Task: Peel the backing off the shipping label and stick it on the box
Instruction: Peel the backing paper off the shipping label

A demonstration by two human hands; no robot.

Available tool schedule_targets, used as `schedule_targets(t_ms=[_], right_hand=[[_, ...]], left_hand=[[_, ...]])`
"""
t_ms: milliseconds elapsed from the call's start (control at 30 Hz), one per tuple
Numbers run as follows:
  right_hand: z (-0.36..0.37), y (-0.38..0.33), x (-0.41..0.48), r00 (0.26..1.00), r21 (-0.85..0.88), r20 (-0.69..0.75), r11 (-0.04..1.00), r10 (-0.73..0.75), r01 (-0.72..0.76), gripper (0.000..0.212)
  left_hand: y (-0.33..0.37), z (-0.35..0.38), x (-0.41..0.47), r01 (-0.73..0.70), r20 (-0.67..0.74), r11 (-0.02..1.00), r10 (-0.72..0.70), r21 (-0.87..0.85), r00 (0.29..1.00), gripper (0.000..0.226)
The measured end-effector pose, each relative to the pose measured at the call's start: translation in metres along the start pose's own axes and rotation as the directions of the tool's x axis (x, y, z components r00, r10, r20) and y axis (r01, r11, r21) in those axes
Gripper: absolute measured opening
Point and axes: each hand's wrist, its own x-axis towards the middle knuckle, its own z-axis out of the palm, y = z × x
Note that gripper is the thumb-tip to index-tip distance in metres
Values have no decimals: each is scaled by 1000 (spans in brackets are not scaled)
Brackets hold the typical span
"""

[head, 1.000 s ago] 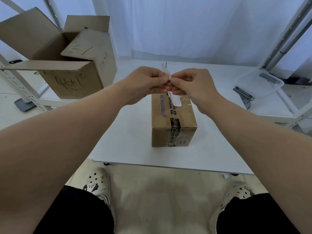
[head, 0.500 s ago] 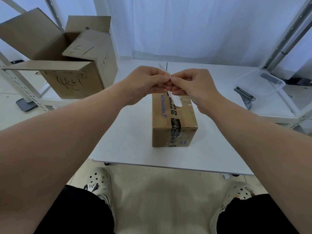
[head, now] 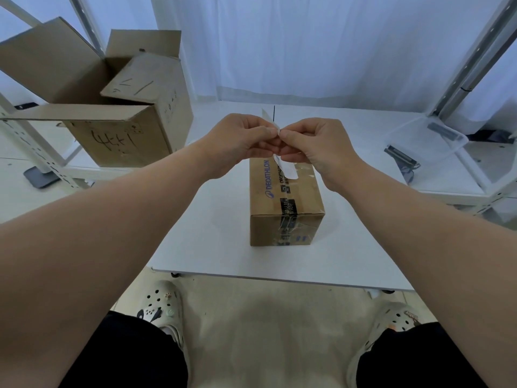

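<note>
At the far left, an open brown cardboard carton with handwritten marks [head: 117, 119] sits on a white metal shelf frame [head: 33, 152], well apart from the work and playing no part in it.

Moving inward, the left hand [head: 240, 141] is raised over the white tabletop [head: 195, 219]. Its fingers are curled in tight, with thumb and forefinger pinched closed on the small white paper shipping label [head: 285, 169]. One end of that label pokes up above the knuckles; the other end hangs below the hands, just over the top of the sealed brown cardboard box with blue printed lettering and clear tape [head: 285, 203]. Whether the hanging end touches the box top cannot be told from this angle.

The right hand [head: 319, 147] meets the left, fingertip to fingertip, and is likewise pinched shut on the label's edge, the other fingers folded into the palm. Further right, a clear plastic tub [head: 428, 141] stands on the adjoining white surface, near a dark tool beside it.

The step in hand appears to be the peel: both hands are working at one edge to split the backing from the adhesive face. No clear separation of the two layers shows yet. The next move likely calls for drawing the pinches apart slowly, keeping the sticky side off the fingers, then lowering the freed label flat onto a bare patch of the box top.
</note>
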Motion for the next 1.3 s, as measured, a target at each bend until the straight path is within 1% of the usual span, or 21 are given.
schedule_targets(t_ms=[233, 467, 633, 867, 933, 1033, 1167, 1300], right_hand=[[-2, -1, 0, 1000, 8, -3, 1000, 16, -16, 18], [-3, -2, 0, 999, 19, 19, 999, 35, -35, 13], [0, -2, -1, 999, 33, 20, 999, 39, -40, 13], [-1, -2, 0, 999, 25, 1, 999, 39, -39, 9], [-1, -1, 1, 1000, -7, -5, 1000, 27, -27, 9], [0, 1, 2, 1000, -67, 1, 998, 8, -8, 10], [3, 1, 3, 1000, -146, 3, 989, -28, 28, 9], [2, 2, 3, 1000, -139, 5, 990, -18, 19, 8]], left_hand=[[0, 1, 1, -53, -10, 993, 54, 101, 998, 6], [0, 4, 2, -82, -46, 980, 91, 183, 995, 11], [0, 4, 4, -101, -81, 962, 125, 253, 989, 10], [-1, 3, 4, -87, -104, 968, 114, 234, 988, 9], [0, 3, 4, -69, -108, 979, 91, 192, 990, 8], [2, 3, 3, -47, -117, 992, 61, 119, 991, 15], [4, 4, 1, -16, -80, 997, 22, 76, 997, 14], [4, 4, 0, 16, -83, 999, -13, 33, 997, 9]])
